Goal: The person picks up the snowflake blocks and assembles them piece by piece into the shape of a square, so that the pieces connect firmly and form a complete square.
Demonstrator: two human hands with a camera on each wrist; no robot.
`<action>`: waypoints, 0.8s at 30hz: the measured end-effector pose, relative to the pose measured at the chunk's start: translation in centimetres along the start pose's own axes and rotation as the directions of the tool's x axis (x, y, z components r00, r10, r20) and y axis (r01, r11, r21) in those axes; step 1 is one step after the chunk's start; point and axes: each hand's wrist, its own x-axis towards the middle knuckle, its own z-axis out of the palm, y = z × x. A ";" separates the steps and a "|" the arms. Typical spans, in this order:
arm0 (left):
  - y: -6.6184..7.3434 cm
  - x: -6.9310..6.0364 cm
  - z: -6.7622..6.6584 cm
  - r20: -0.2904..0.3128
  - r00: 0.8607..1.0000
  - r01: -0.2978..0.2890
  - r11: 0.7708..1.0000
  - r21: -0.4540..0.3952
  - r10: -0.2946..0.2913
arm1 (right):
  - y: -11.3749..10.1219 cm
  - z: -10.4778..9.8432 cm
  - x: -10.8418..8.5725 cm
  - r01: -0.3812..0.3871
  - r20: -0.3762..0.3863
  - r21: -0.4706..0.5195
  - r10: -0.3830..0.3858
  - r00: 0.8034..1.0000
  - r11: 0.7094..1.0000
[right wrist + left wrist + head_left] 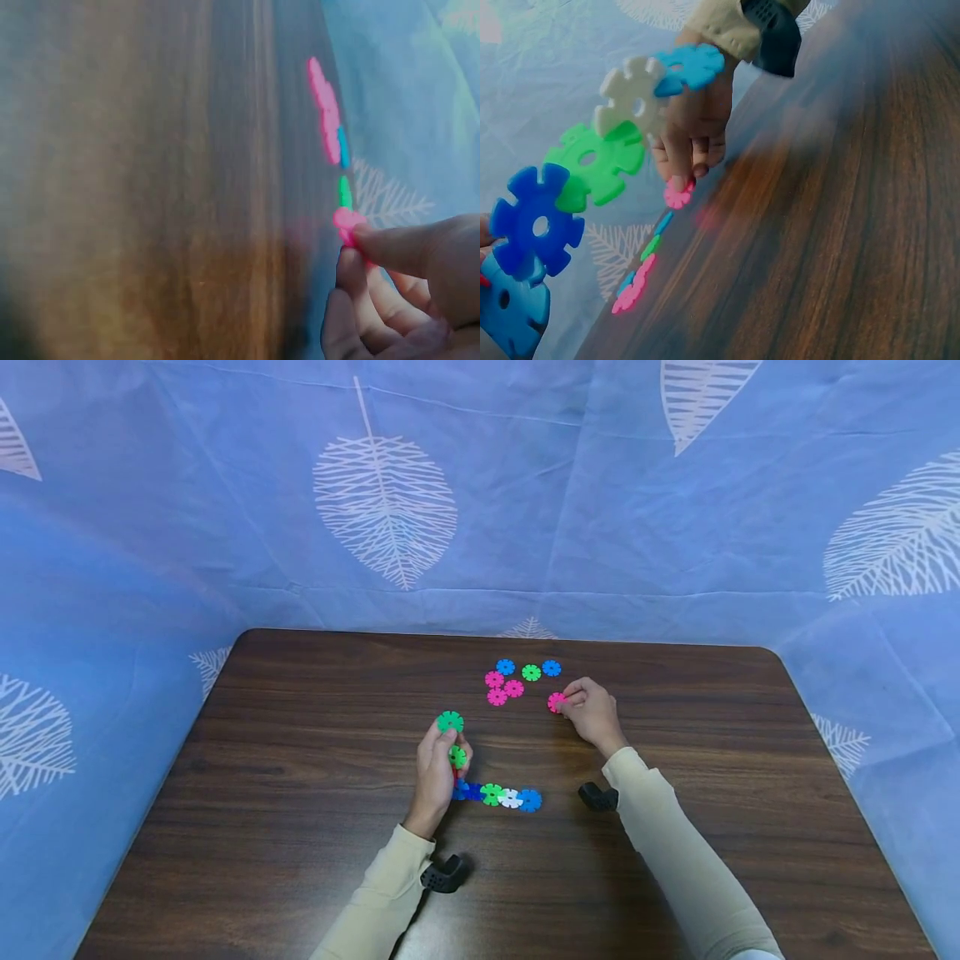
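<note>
My left hand (433, 777) grips a bent chain of notched plastic snowflake discs. One arm of it runs right through a dark blue disc (538, 223), a green disc (592, 161), a white disc (511, 798) and a light blue end disc (530, 800). Two more green discs show by the fingers, the upper green disc (450, 721) at the fingertips; a bit of red is mostly hidden by the hand. Farther off to the right, my right hand (596, 717) pinches a pink disc (555, 702) between thumb and fingers. In the right wrist view this pink disc (349, 223) sits at the thumb tip.
Loose discs lie near the far edge of the brown wooden table (315, 693): several pink discs (497, 696), a green disc (531, 672) and two blue discs (551, 668). A blue leaf-patterned cloth (510, 510) hangs behind. Each wrist wears a black device (597, 797).
</note>
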 end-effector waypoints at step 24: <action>0.0 0.0 0.5 0.022 0.990 0.142 0.990 0.017 -0.142 | -6.5 1.2 -6.4 0.170 0.183 0.501 -0.296 0.938 0.849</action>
